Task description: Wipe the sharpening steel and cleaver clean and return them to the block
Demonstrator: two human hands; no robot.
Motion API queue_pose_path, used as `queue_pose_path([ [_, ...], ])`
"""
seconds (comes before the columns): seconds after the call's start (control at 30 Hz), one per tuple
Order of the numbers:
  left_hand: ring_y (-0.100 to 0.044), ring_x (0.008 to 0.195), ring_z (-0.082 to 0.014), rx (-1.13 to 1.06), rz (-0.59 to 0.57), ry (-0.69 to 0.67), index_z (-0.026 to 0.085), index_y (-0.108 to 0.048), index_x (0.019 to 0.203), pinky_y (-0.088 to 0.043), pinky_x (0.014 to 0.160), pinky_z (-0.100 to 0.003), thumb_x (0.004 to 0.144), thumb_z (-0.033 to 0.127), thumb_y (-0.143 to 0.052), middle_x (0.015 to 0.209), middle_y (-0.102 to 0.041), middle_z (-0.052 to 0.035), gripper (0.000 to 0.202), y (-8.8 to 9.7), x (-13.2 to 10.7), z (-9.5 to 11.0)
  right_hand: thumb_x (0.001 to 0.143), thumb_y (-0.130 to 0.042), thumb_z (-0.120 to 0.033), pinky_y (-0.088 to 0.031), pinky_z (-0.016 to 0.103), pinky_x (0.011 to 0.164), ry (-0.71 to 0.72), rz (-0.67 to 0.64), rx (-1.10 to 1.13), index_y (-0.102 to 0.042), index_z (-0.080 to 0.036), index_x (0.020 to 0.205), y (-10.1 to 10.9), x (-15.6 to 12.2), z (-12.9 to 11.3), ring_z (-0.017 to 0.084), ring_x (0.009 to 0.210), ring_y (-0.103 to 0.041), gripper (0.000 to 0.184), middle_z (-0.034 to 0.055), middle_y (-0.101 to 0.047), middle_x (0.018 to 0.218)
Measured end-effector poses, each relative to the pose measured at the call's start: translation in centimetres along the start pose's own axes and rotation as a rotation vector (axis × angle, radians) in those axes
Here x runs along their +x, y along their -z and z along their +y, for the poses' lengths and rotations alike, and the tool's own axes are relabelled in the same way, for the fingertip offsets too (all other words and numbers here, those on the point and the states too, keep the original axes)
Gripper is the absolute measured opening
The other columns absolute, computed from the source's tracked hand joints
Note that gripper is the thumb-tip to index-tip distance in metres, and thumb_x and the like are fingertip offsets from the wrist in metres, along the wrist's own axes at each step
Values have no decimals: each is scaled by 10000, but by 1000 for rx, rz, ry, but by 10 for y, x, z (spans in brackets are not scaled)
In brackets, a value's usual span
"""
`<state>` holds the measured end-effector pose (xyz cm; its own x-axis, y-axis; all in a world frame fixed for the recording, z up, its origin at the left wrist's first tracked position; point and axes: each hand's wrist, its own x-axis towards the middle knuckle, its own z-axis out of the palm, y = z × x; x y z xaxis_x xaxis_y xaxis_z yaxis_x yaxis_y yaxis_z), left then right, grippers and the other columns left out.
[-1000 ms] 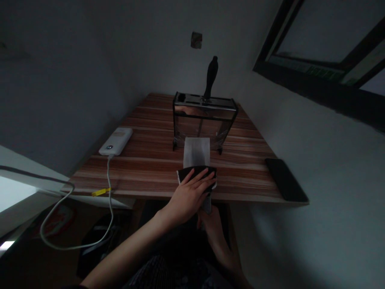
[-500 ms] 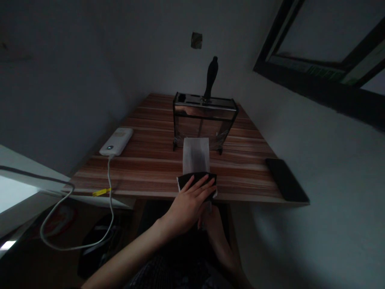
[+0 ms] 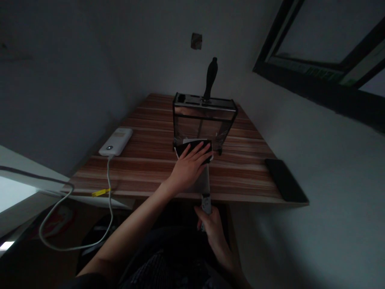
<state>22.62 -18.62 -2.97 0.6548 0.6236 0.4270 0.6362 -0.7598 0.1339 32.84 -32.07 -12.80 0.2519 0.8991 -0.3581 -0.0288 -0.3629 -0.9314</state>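
Note:
A cleaver's broad blade point(image 3: 203, 180) lies flat on the wooden table point(image 3: 150, 164), pointing away from me, its far end showing just past a black sheet point(image 3: 192, 145). That sheet has a pale torn edge and resembles sandpaper. My left hand point(image 3: 189, 164) lies flat on it with fingers spread, pressing it against the far part of the blade. Below the table's front edge, my right hand point(image 3: 213, 224) is closed around the cleaver's pale patterned handle point(image 3: 206, 204). Part of the blade is hidden under my left hand and the sheet.
Just beyond the blade stands a knife block point(image 3: 204, 105) with clear sides and a black handle point(image 3: 211, 76) sticking up. A white power bank point(image 3: 116, 141) with a cable point(image 3: 108, 172) and yellow tag point(image 3: 101, 192) lies left. A dark phone point(image 3: 285, 180) lies at the right edge.
My left hand has slid the black sheet away from me along the blade towards its far end. The cleaver's handle and near blade have come into view; my right hand keeps its grip.

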Motion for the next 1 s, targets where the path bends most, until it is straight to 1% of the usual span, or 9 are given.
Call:
queue_pose_path([
  [0.23, -200, 1410, -186, 43, 47, 15, 235, -388, 1381, -140, 1152, -459, 952, 209, -376, 1509, -307, -10, 429, 2, 23, -10, 651, -661, -434, -281, 200, 365, 16, -17, 71, -478, -195, 502, -1, 1, 7, 83, 331, -402, 335, -61, -430, 358],
  [0.4, -199, 1410, -187, 71, 65, 44, 249, -378, 1388, -154, 1151, -453, 946, 222, -404, 1510, -306, 0, 443, 1, 26, -11, 640, -656, -442, -291, 201, 361, 16, -13, 49, -467, -200, 481, 0, 2, 6, 84, 325, -405, 346, -55, -435, 351],
  [0.53, -193, 1412, -190, 66, 70, 53, 248, -375, 1391, -152, 1153, -458, 945, 224, -402, 1510, -302, 2, 447, 2, 18, -8, 625, -648, -455, -289, 206, 352, 19, -18, 29, -464, -204, 463, 0, 3, 5, 86, 312, -399, 351, -53, -430, 339],
  [0.67, -207, 1408, -186, 26, 29, 1, 244, -392, 1380, -158, 1154, -448, 951, 228, -386, 1498, -327, 13, 429, 0, 5, 0, 627, -635, -461, -293, 207, 357, 4, -14, 28, -466, -202, 450, 0, 1, 2, 85, 316, -400, 356, -43, -439, 340],
  [0.83, -191, 1412, -178, -3, -15, -7, 237, -375, 1388, -147, 1157, -440, 939, 200, -404, 1503, -316, 16, 451, -3, -17, 13, 620, -638, -460, -286, 210, 354, -7, -6, 8, -468, -200, 459, 0, 0, -1, 89, 322, -399, 350, -45, -435, 345],
  [1.0, -197, 1410, -168, -68, -80, -44, 244, -369, 1387, -147, 1154, -434, 947, 211, -395, 1501, -321, 16, 443, -7, -41, 29, 627, -625, -521, -287, 219, 355, 25, -15, 10, -463, -200, 462, 0, 2, 0, 95, 323, -395, 396, -34, -448, 355],
])
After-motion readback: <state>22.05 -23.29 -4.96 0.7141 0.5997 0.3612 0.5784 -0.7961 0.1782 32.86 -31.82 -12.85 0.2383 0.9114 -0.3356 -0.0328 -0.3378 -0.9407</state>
